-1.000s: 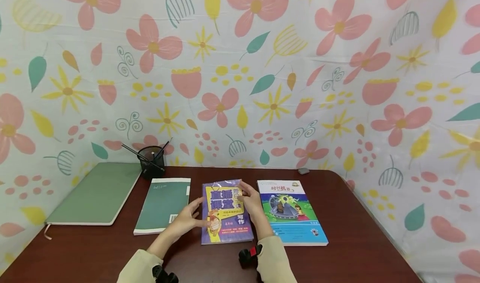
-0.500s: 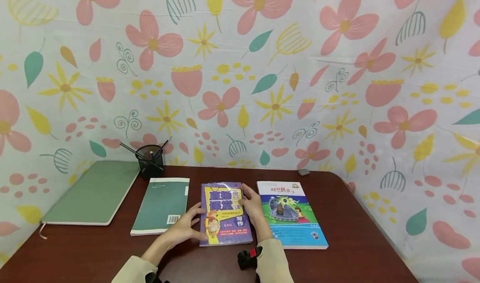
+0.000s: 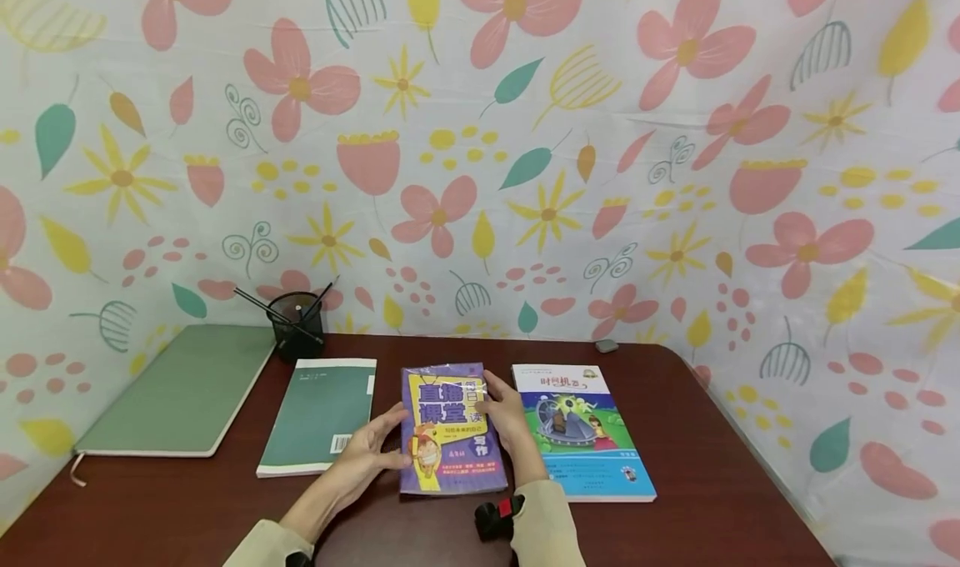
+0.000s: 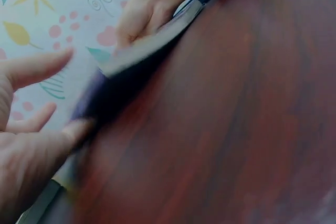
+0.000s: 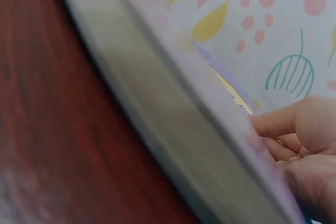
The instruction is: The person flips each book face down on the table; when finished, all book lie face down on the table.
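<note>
In the head view, a purple and yellow paperback book lies face up at the middle of the table, between both hands. My left hand is at its left edge, fingers spread and extended, thumb tip by the lower left side. My right hand pinches the upper right edge, thumb over the cover and fingers behind. The right wrist view shows the book's thick page block close up and blurred, with the right fingers at the cover's far side. In the left wrist view, one left fingertip meets the book's corner.
Right of the purple book lies a colourful book with a blue lower cover. To the left are a green book with a barcode and a larger green notebook. A black mesh pen holder and a small grey object stand at the back.
The purple book has turned slightly, its top edge now squarer to me. My left thumb has slid from over the cover towards its left edge. The head view has shifted a little.
</note>
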The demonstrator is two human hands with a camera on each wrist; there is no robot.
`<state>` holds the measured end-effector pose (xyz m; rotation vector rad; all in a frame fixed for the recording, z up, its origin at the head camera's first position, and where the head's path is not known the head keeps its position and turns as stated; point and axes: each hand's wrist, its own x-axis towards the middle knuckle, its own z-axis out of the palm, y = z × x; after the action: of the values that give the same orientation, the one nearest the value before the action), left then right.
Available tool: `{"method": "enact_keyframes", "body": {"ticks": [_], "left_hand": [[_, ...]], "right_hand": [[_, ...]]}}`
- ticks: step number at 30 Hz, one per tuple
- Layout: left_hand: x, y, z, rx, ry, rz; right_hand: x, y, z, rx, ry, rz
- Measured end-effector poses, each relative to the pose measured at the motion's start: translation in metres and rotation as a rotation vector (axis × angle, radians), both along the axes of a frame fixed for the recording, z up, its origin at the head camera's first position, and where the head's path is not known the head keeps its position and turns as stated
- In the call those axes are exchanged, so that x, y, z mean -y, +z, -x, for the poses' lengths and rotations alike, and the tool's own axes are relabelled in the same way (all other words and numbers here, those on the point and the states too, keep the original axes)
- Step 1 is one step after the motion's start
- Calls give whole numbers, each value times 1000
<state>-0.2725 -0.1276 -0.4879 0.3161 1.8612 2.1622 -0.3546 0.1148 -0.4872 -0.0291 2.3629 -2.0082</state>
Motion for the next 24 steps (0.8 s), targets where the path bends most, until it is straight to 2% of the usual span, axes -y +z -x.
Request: {"method": "enact_keyframes", "body": {"ticks": [4, 8, 11, 16, 24], "left_hand": [[-4, 2, -2, 1, -7, -67], [-9, 3, -5, 7, -56, -110], [-11, 3, -7, 9, -69, -107], [-13, 1, -6, 28, -55, -73], [-13, -1, -7, 34, -49, -54]], "right_hand": [[2, 1, 1, 35, -25, -5], [4, 3, 0, 39, -21, -2], [5, 3, 0, 21, -8, -1], [3, -1, 2, 2, 8, -5], [4, 1, 1, 27, 0, -35]]}}
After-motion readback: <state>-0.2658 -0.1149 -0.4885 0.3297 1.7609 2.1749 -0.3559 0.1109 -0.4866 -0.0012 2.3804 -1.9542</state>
